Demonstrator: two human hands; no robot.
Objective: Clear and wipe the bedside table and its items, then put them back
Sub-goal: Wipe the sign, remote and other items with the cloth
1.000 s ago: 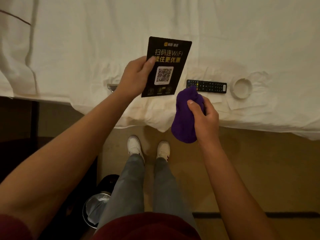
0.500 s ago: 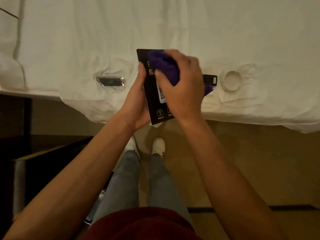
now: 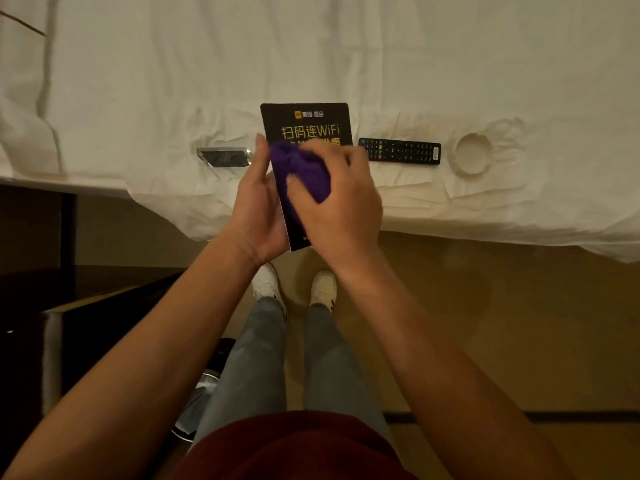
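Observation:
A black WiFi sign card (image 3: 308, 124) with yellow lettering is held upright over the bed's edge by my left hand (image 3: 258, 209), which grips its left side. My right hand (image 3: 337, 199) presses a bunched purple cloth (image 3: 301, 169) against the card's middle, hiding the QR code. On the white bed sheet (image 3: 346, 46) lie a black remote control (image 3: 400, 151) to the right of the card, a round white ashtray (image 3: 471, 154) further right, and a clear acrylic stand (image 3: 225, 156) to the left.
The dark bedside table (image 3: 86, 317) stands at the lower left, beside my legs. A small bin with a liner (image 3: 199, 407) sits on the floor by my left leg. Beige floor (image 3: 502, 323) stretches to the right.
My right hand brought the cloth up onto the card, then slid it down from the top, uncovering the upper lettering. The card stands straighter in my left hand.

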